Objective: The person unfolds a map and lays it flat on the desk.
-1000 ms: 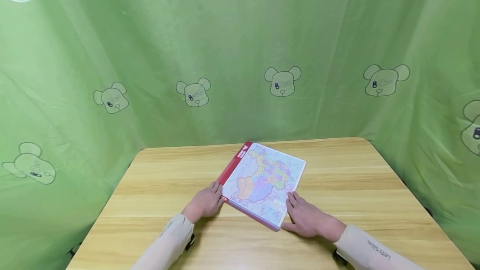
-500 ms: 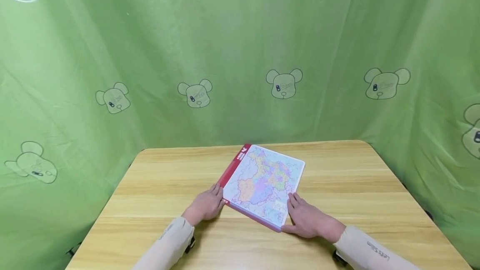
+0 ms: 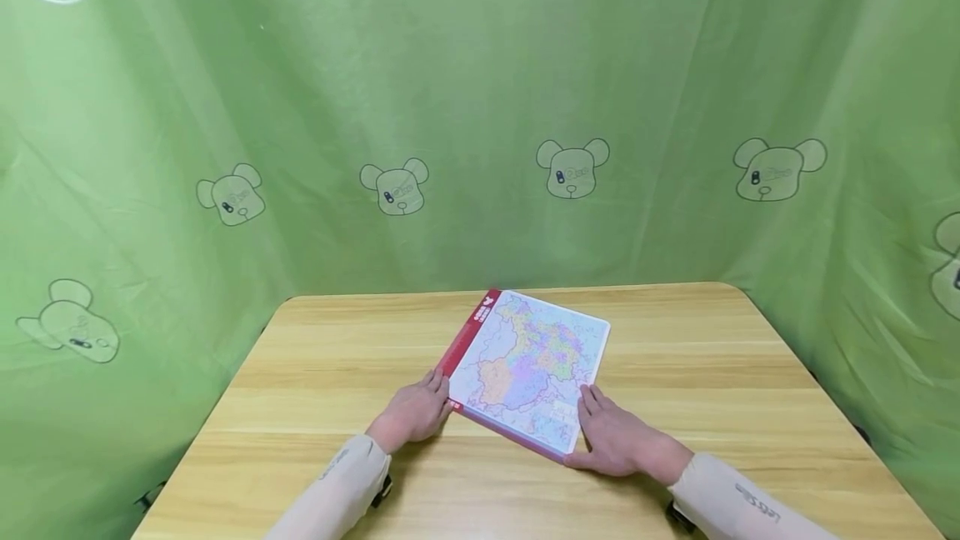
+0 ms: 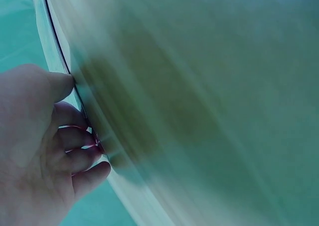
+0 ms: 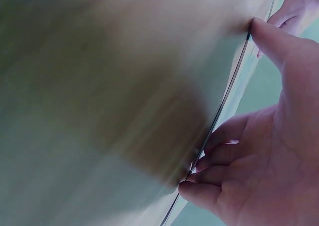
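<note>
A flat rectangular map (image 3: pixel 528 357) with a red strip down its left side lies at an angle on the wooden table. My left hand (image 3: pixel 415 409) touches its lower left corner, where the red strip ends. On the opposite side my right hand (image 3: pixel 617 437) rests along the lower right edge, thumb at the near corner and fingers further up. In the left wrist view, the left hand's thumb and fingertips meet a thin dark edge line. The right wrist view has the right hand (image 5: pixel 254 151) with its thumb spread wide from its slightly bent fingers against a similar edge.
The wooden tabletop (image 3: pixel 322 340) extends around the map on all sides. Green curtain (image 3: pixel 480 248) with bear-head prints hangs behind the table and down both sides, close to its back edge.
The map has turned slightly counterclockwise: its near corner moved a little right, its far right corner a little left. Both hands stay at its edges. The head view has shifted slightly.
</note>
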Action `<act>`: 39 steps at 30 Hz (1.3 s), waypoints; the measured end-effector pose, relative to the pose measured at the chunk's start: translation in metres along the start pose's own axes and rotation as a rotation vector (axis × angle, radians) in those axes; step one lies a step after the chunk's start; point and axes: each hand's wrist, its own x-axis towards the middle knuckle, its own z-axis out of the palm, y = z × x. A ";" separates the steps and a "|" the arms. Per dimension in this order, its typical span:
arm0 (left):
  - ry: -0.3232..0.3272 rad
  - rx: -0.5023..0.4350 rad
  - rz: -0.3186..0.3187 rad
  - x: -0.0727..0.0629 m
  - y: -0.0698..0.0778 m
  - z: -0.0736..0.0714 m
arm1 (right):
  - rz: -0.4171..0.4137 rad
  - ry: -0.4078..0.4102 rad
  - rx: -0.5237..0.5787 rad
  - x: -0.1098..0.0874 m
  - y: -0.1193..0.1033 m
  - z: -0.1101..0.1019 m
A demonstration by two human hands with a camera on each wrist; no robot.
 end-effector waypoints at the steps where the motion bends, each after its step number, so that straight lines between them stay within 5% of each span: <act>1: -0.003 0.002 0.001 0.000 0.001 0.000 | 0.001 0.001 0.001 0.000 0.001 0.000; 39: -0.005 0.018 0.024 -0.014 0.012 -0.005 | -0.047 0.007 -0.025 -0.004 0.014 -0.003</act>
